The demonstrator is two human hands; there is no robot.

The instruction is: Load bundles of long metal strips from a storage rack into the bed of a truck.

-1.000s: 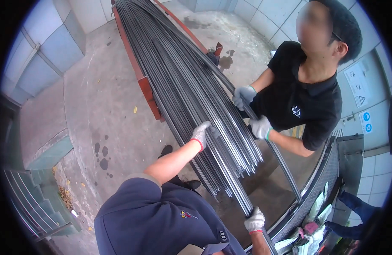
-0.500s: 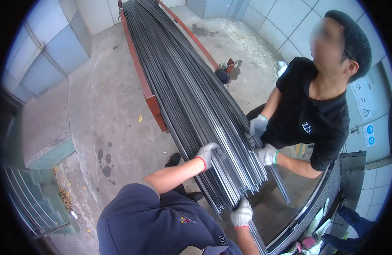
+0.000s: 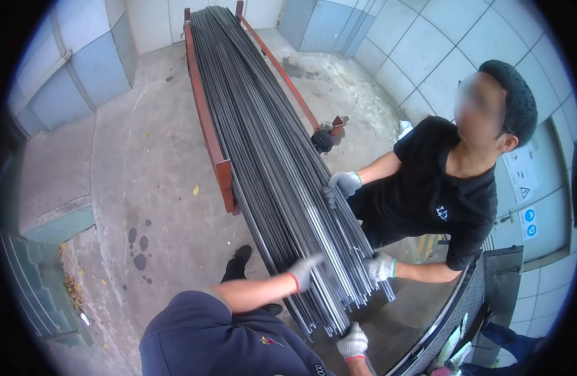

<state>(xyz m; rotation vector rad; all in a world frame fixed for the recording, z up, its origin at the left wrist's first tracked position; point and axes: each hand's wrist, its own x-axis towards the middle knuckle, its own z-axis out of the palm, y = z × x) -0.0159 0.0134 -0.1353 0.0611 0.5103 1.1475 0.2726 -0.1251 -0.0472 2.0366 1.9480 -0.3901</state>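
A long bundle of thin dark metal rods [image 3: 263,144] runs from the far end toward me, its bright cut ends nearest me. My left hand [image 3: 306,272], in a white glove with a red cuff, is over the top of the rods; its fingers are smeared by motion. Just past the rod ends, my gloved right hand [image 3: 353,342] is closed around metal rods that extend toward the lower edge. Across the bundle, a co-worker's gloved hand [image 3: 345,184] rests on its right side, and the co-worker's other gloved hand [image 3: 381,267] is at the rod ends.
A red metal frame [image 3: 207,119] cradles the rods. The co-worker [image 3: 454,169] in black stands close on the right. Behind them are a tiled wall [image 3: 420,56] and a dark mesh-sided structure [image 3: 448,319]. Steps [image 3: 35,282] lie at the left.
The view has shifted, so the bundle's far end shows more. A rod that jutted out by the co-worker's hand now sits nearer the other ends. My left hand has moved and blurs.
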